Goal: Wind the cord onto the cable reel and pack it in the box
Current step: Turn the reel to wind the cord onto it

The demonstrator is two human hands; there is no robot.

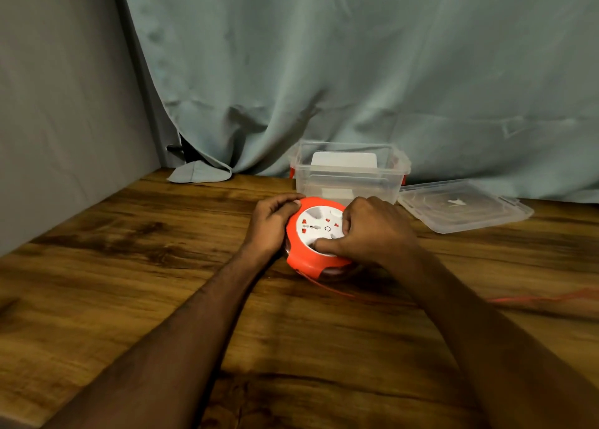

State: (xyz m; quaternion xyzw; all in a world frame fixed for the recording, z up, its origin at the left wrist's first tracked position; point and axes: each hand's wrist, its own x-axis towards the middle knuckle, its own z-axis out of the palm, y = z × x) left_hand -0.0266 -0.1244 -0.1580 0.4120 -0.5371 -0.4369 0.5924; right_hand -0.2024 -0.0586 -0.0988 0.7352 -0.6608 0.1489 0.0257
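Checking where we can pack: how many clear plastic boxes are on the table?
1: the open box stands behind the reel; its lid lies to its right.

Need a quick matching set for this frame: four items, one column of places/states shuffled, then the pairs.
1. cable reel
2. box
3. lid
4. cord

A. lies flat on the table, right of the box
B. trails loose across the table to the right
C. held between both hands
D. stands open by the curtain

Pairs: 1-C, 2-D, 3-A, 4-B
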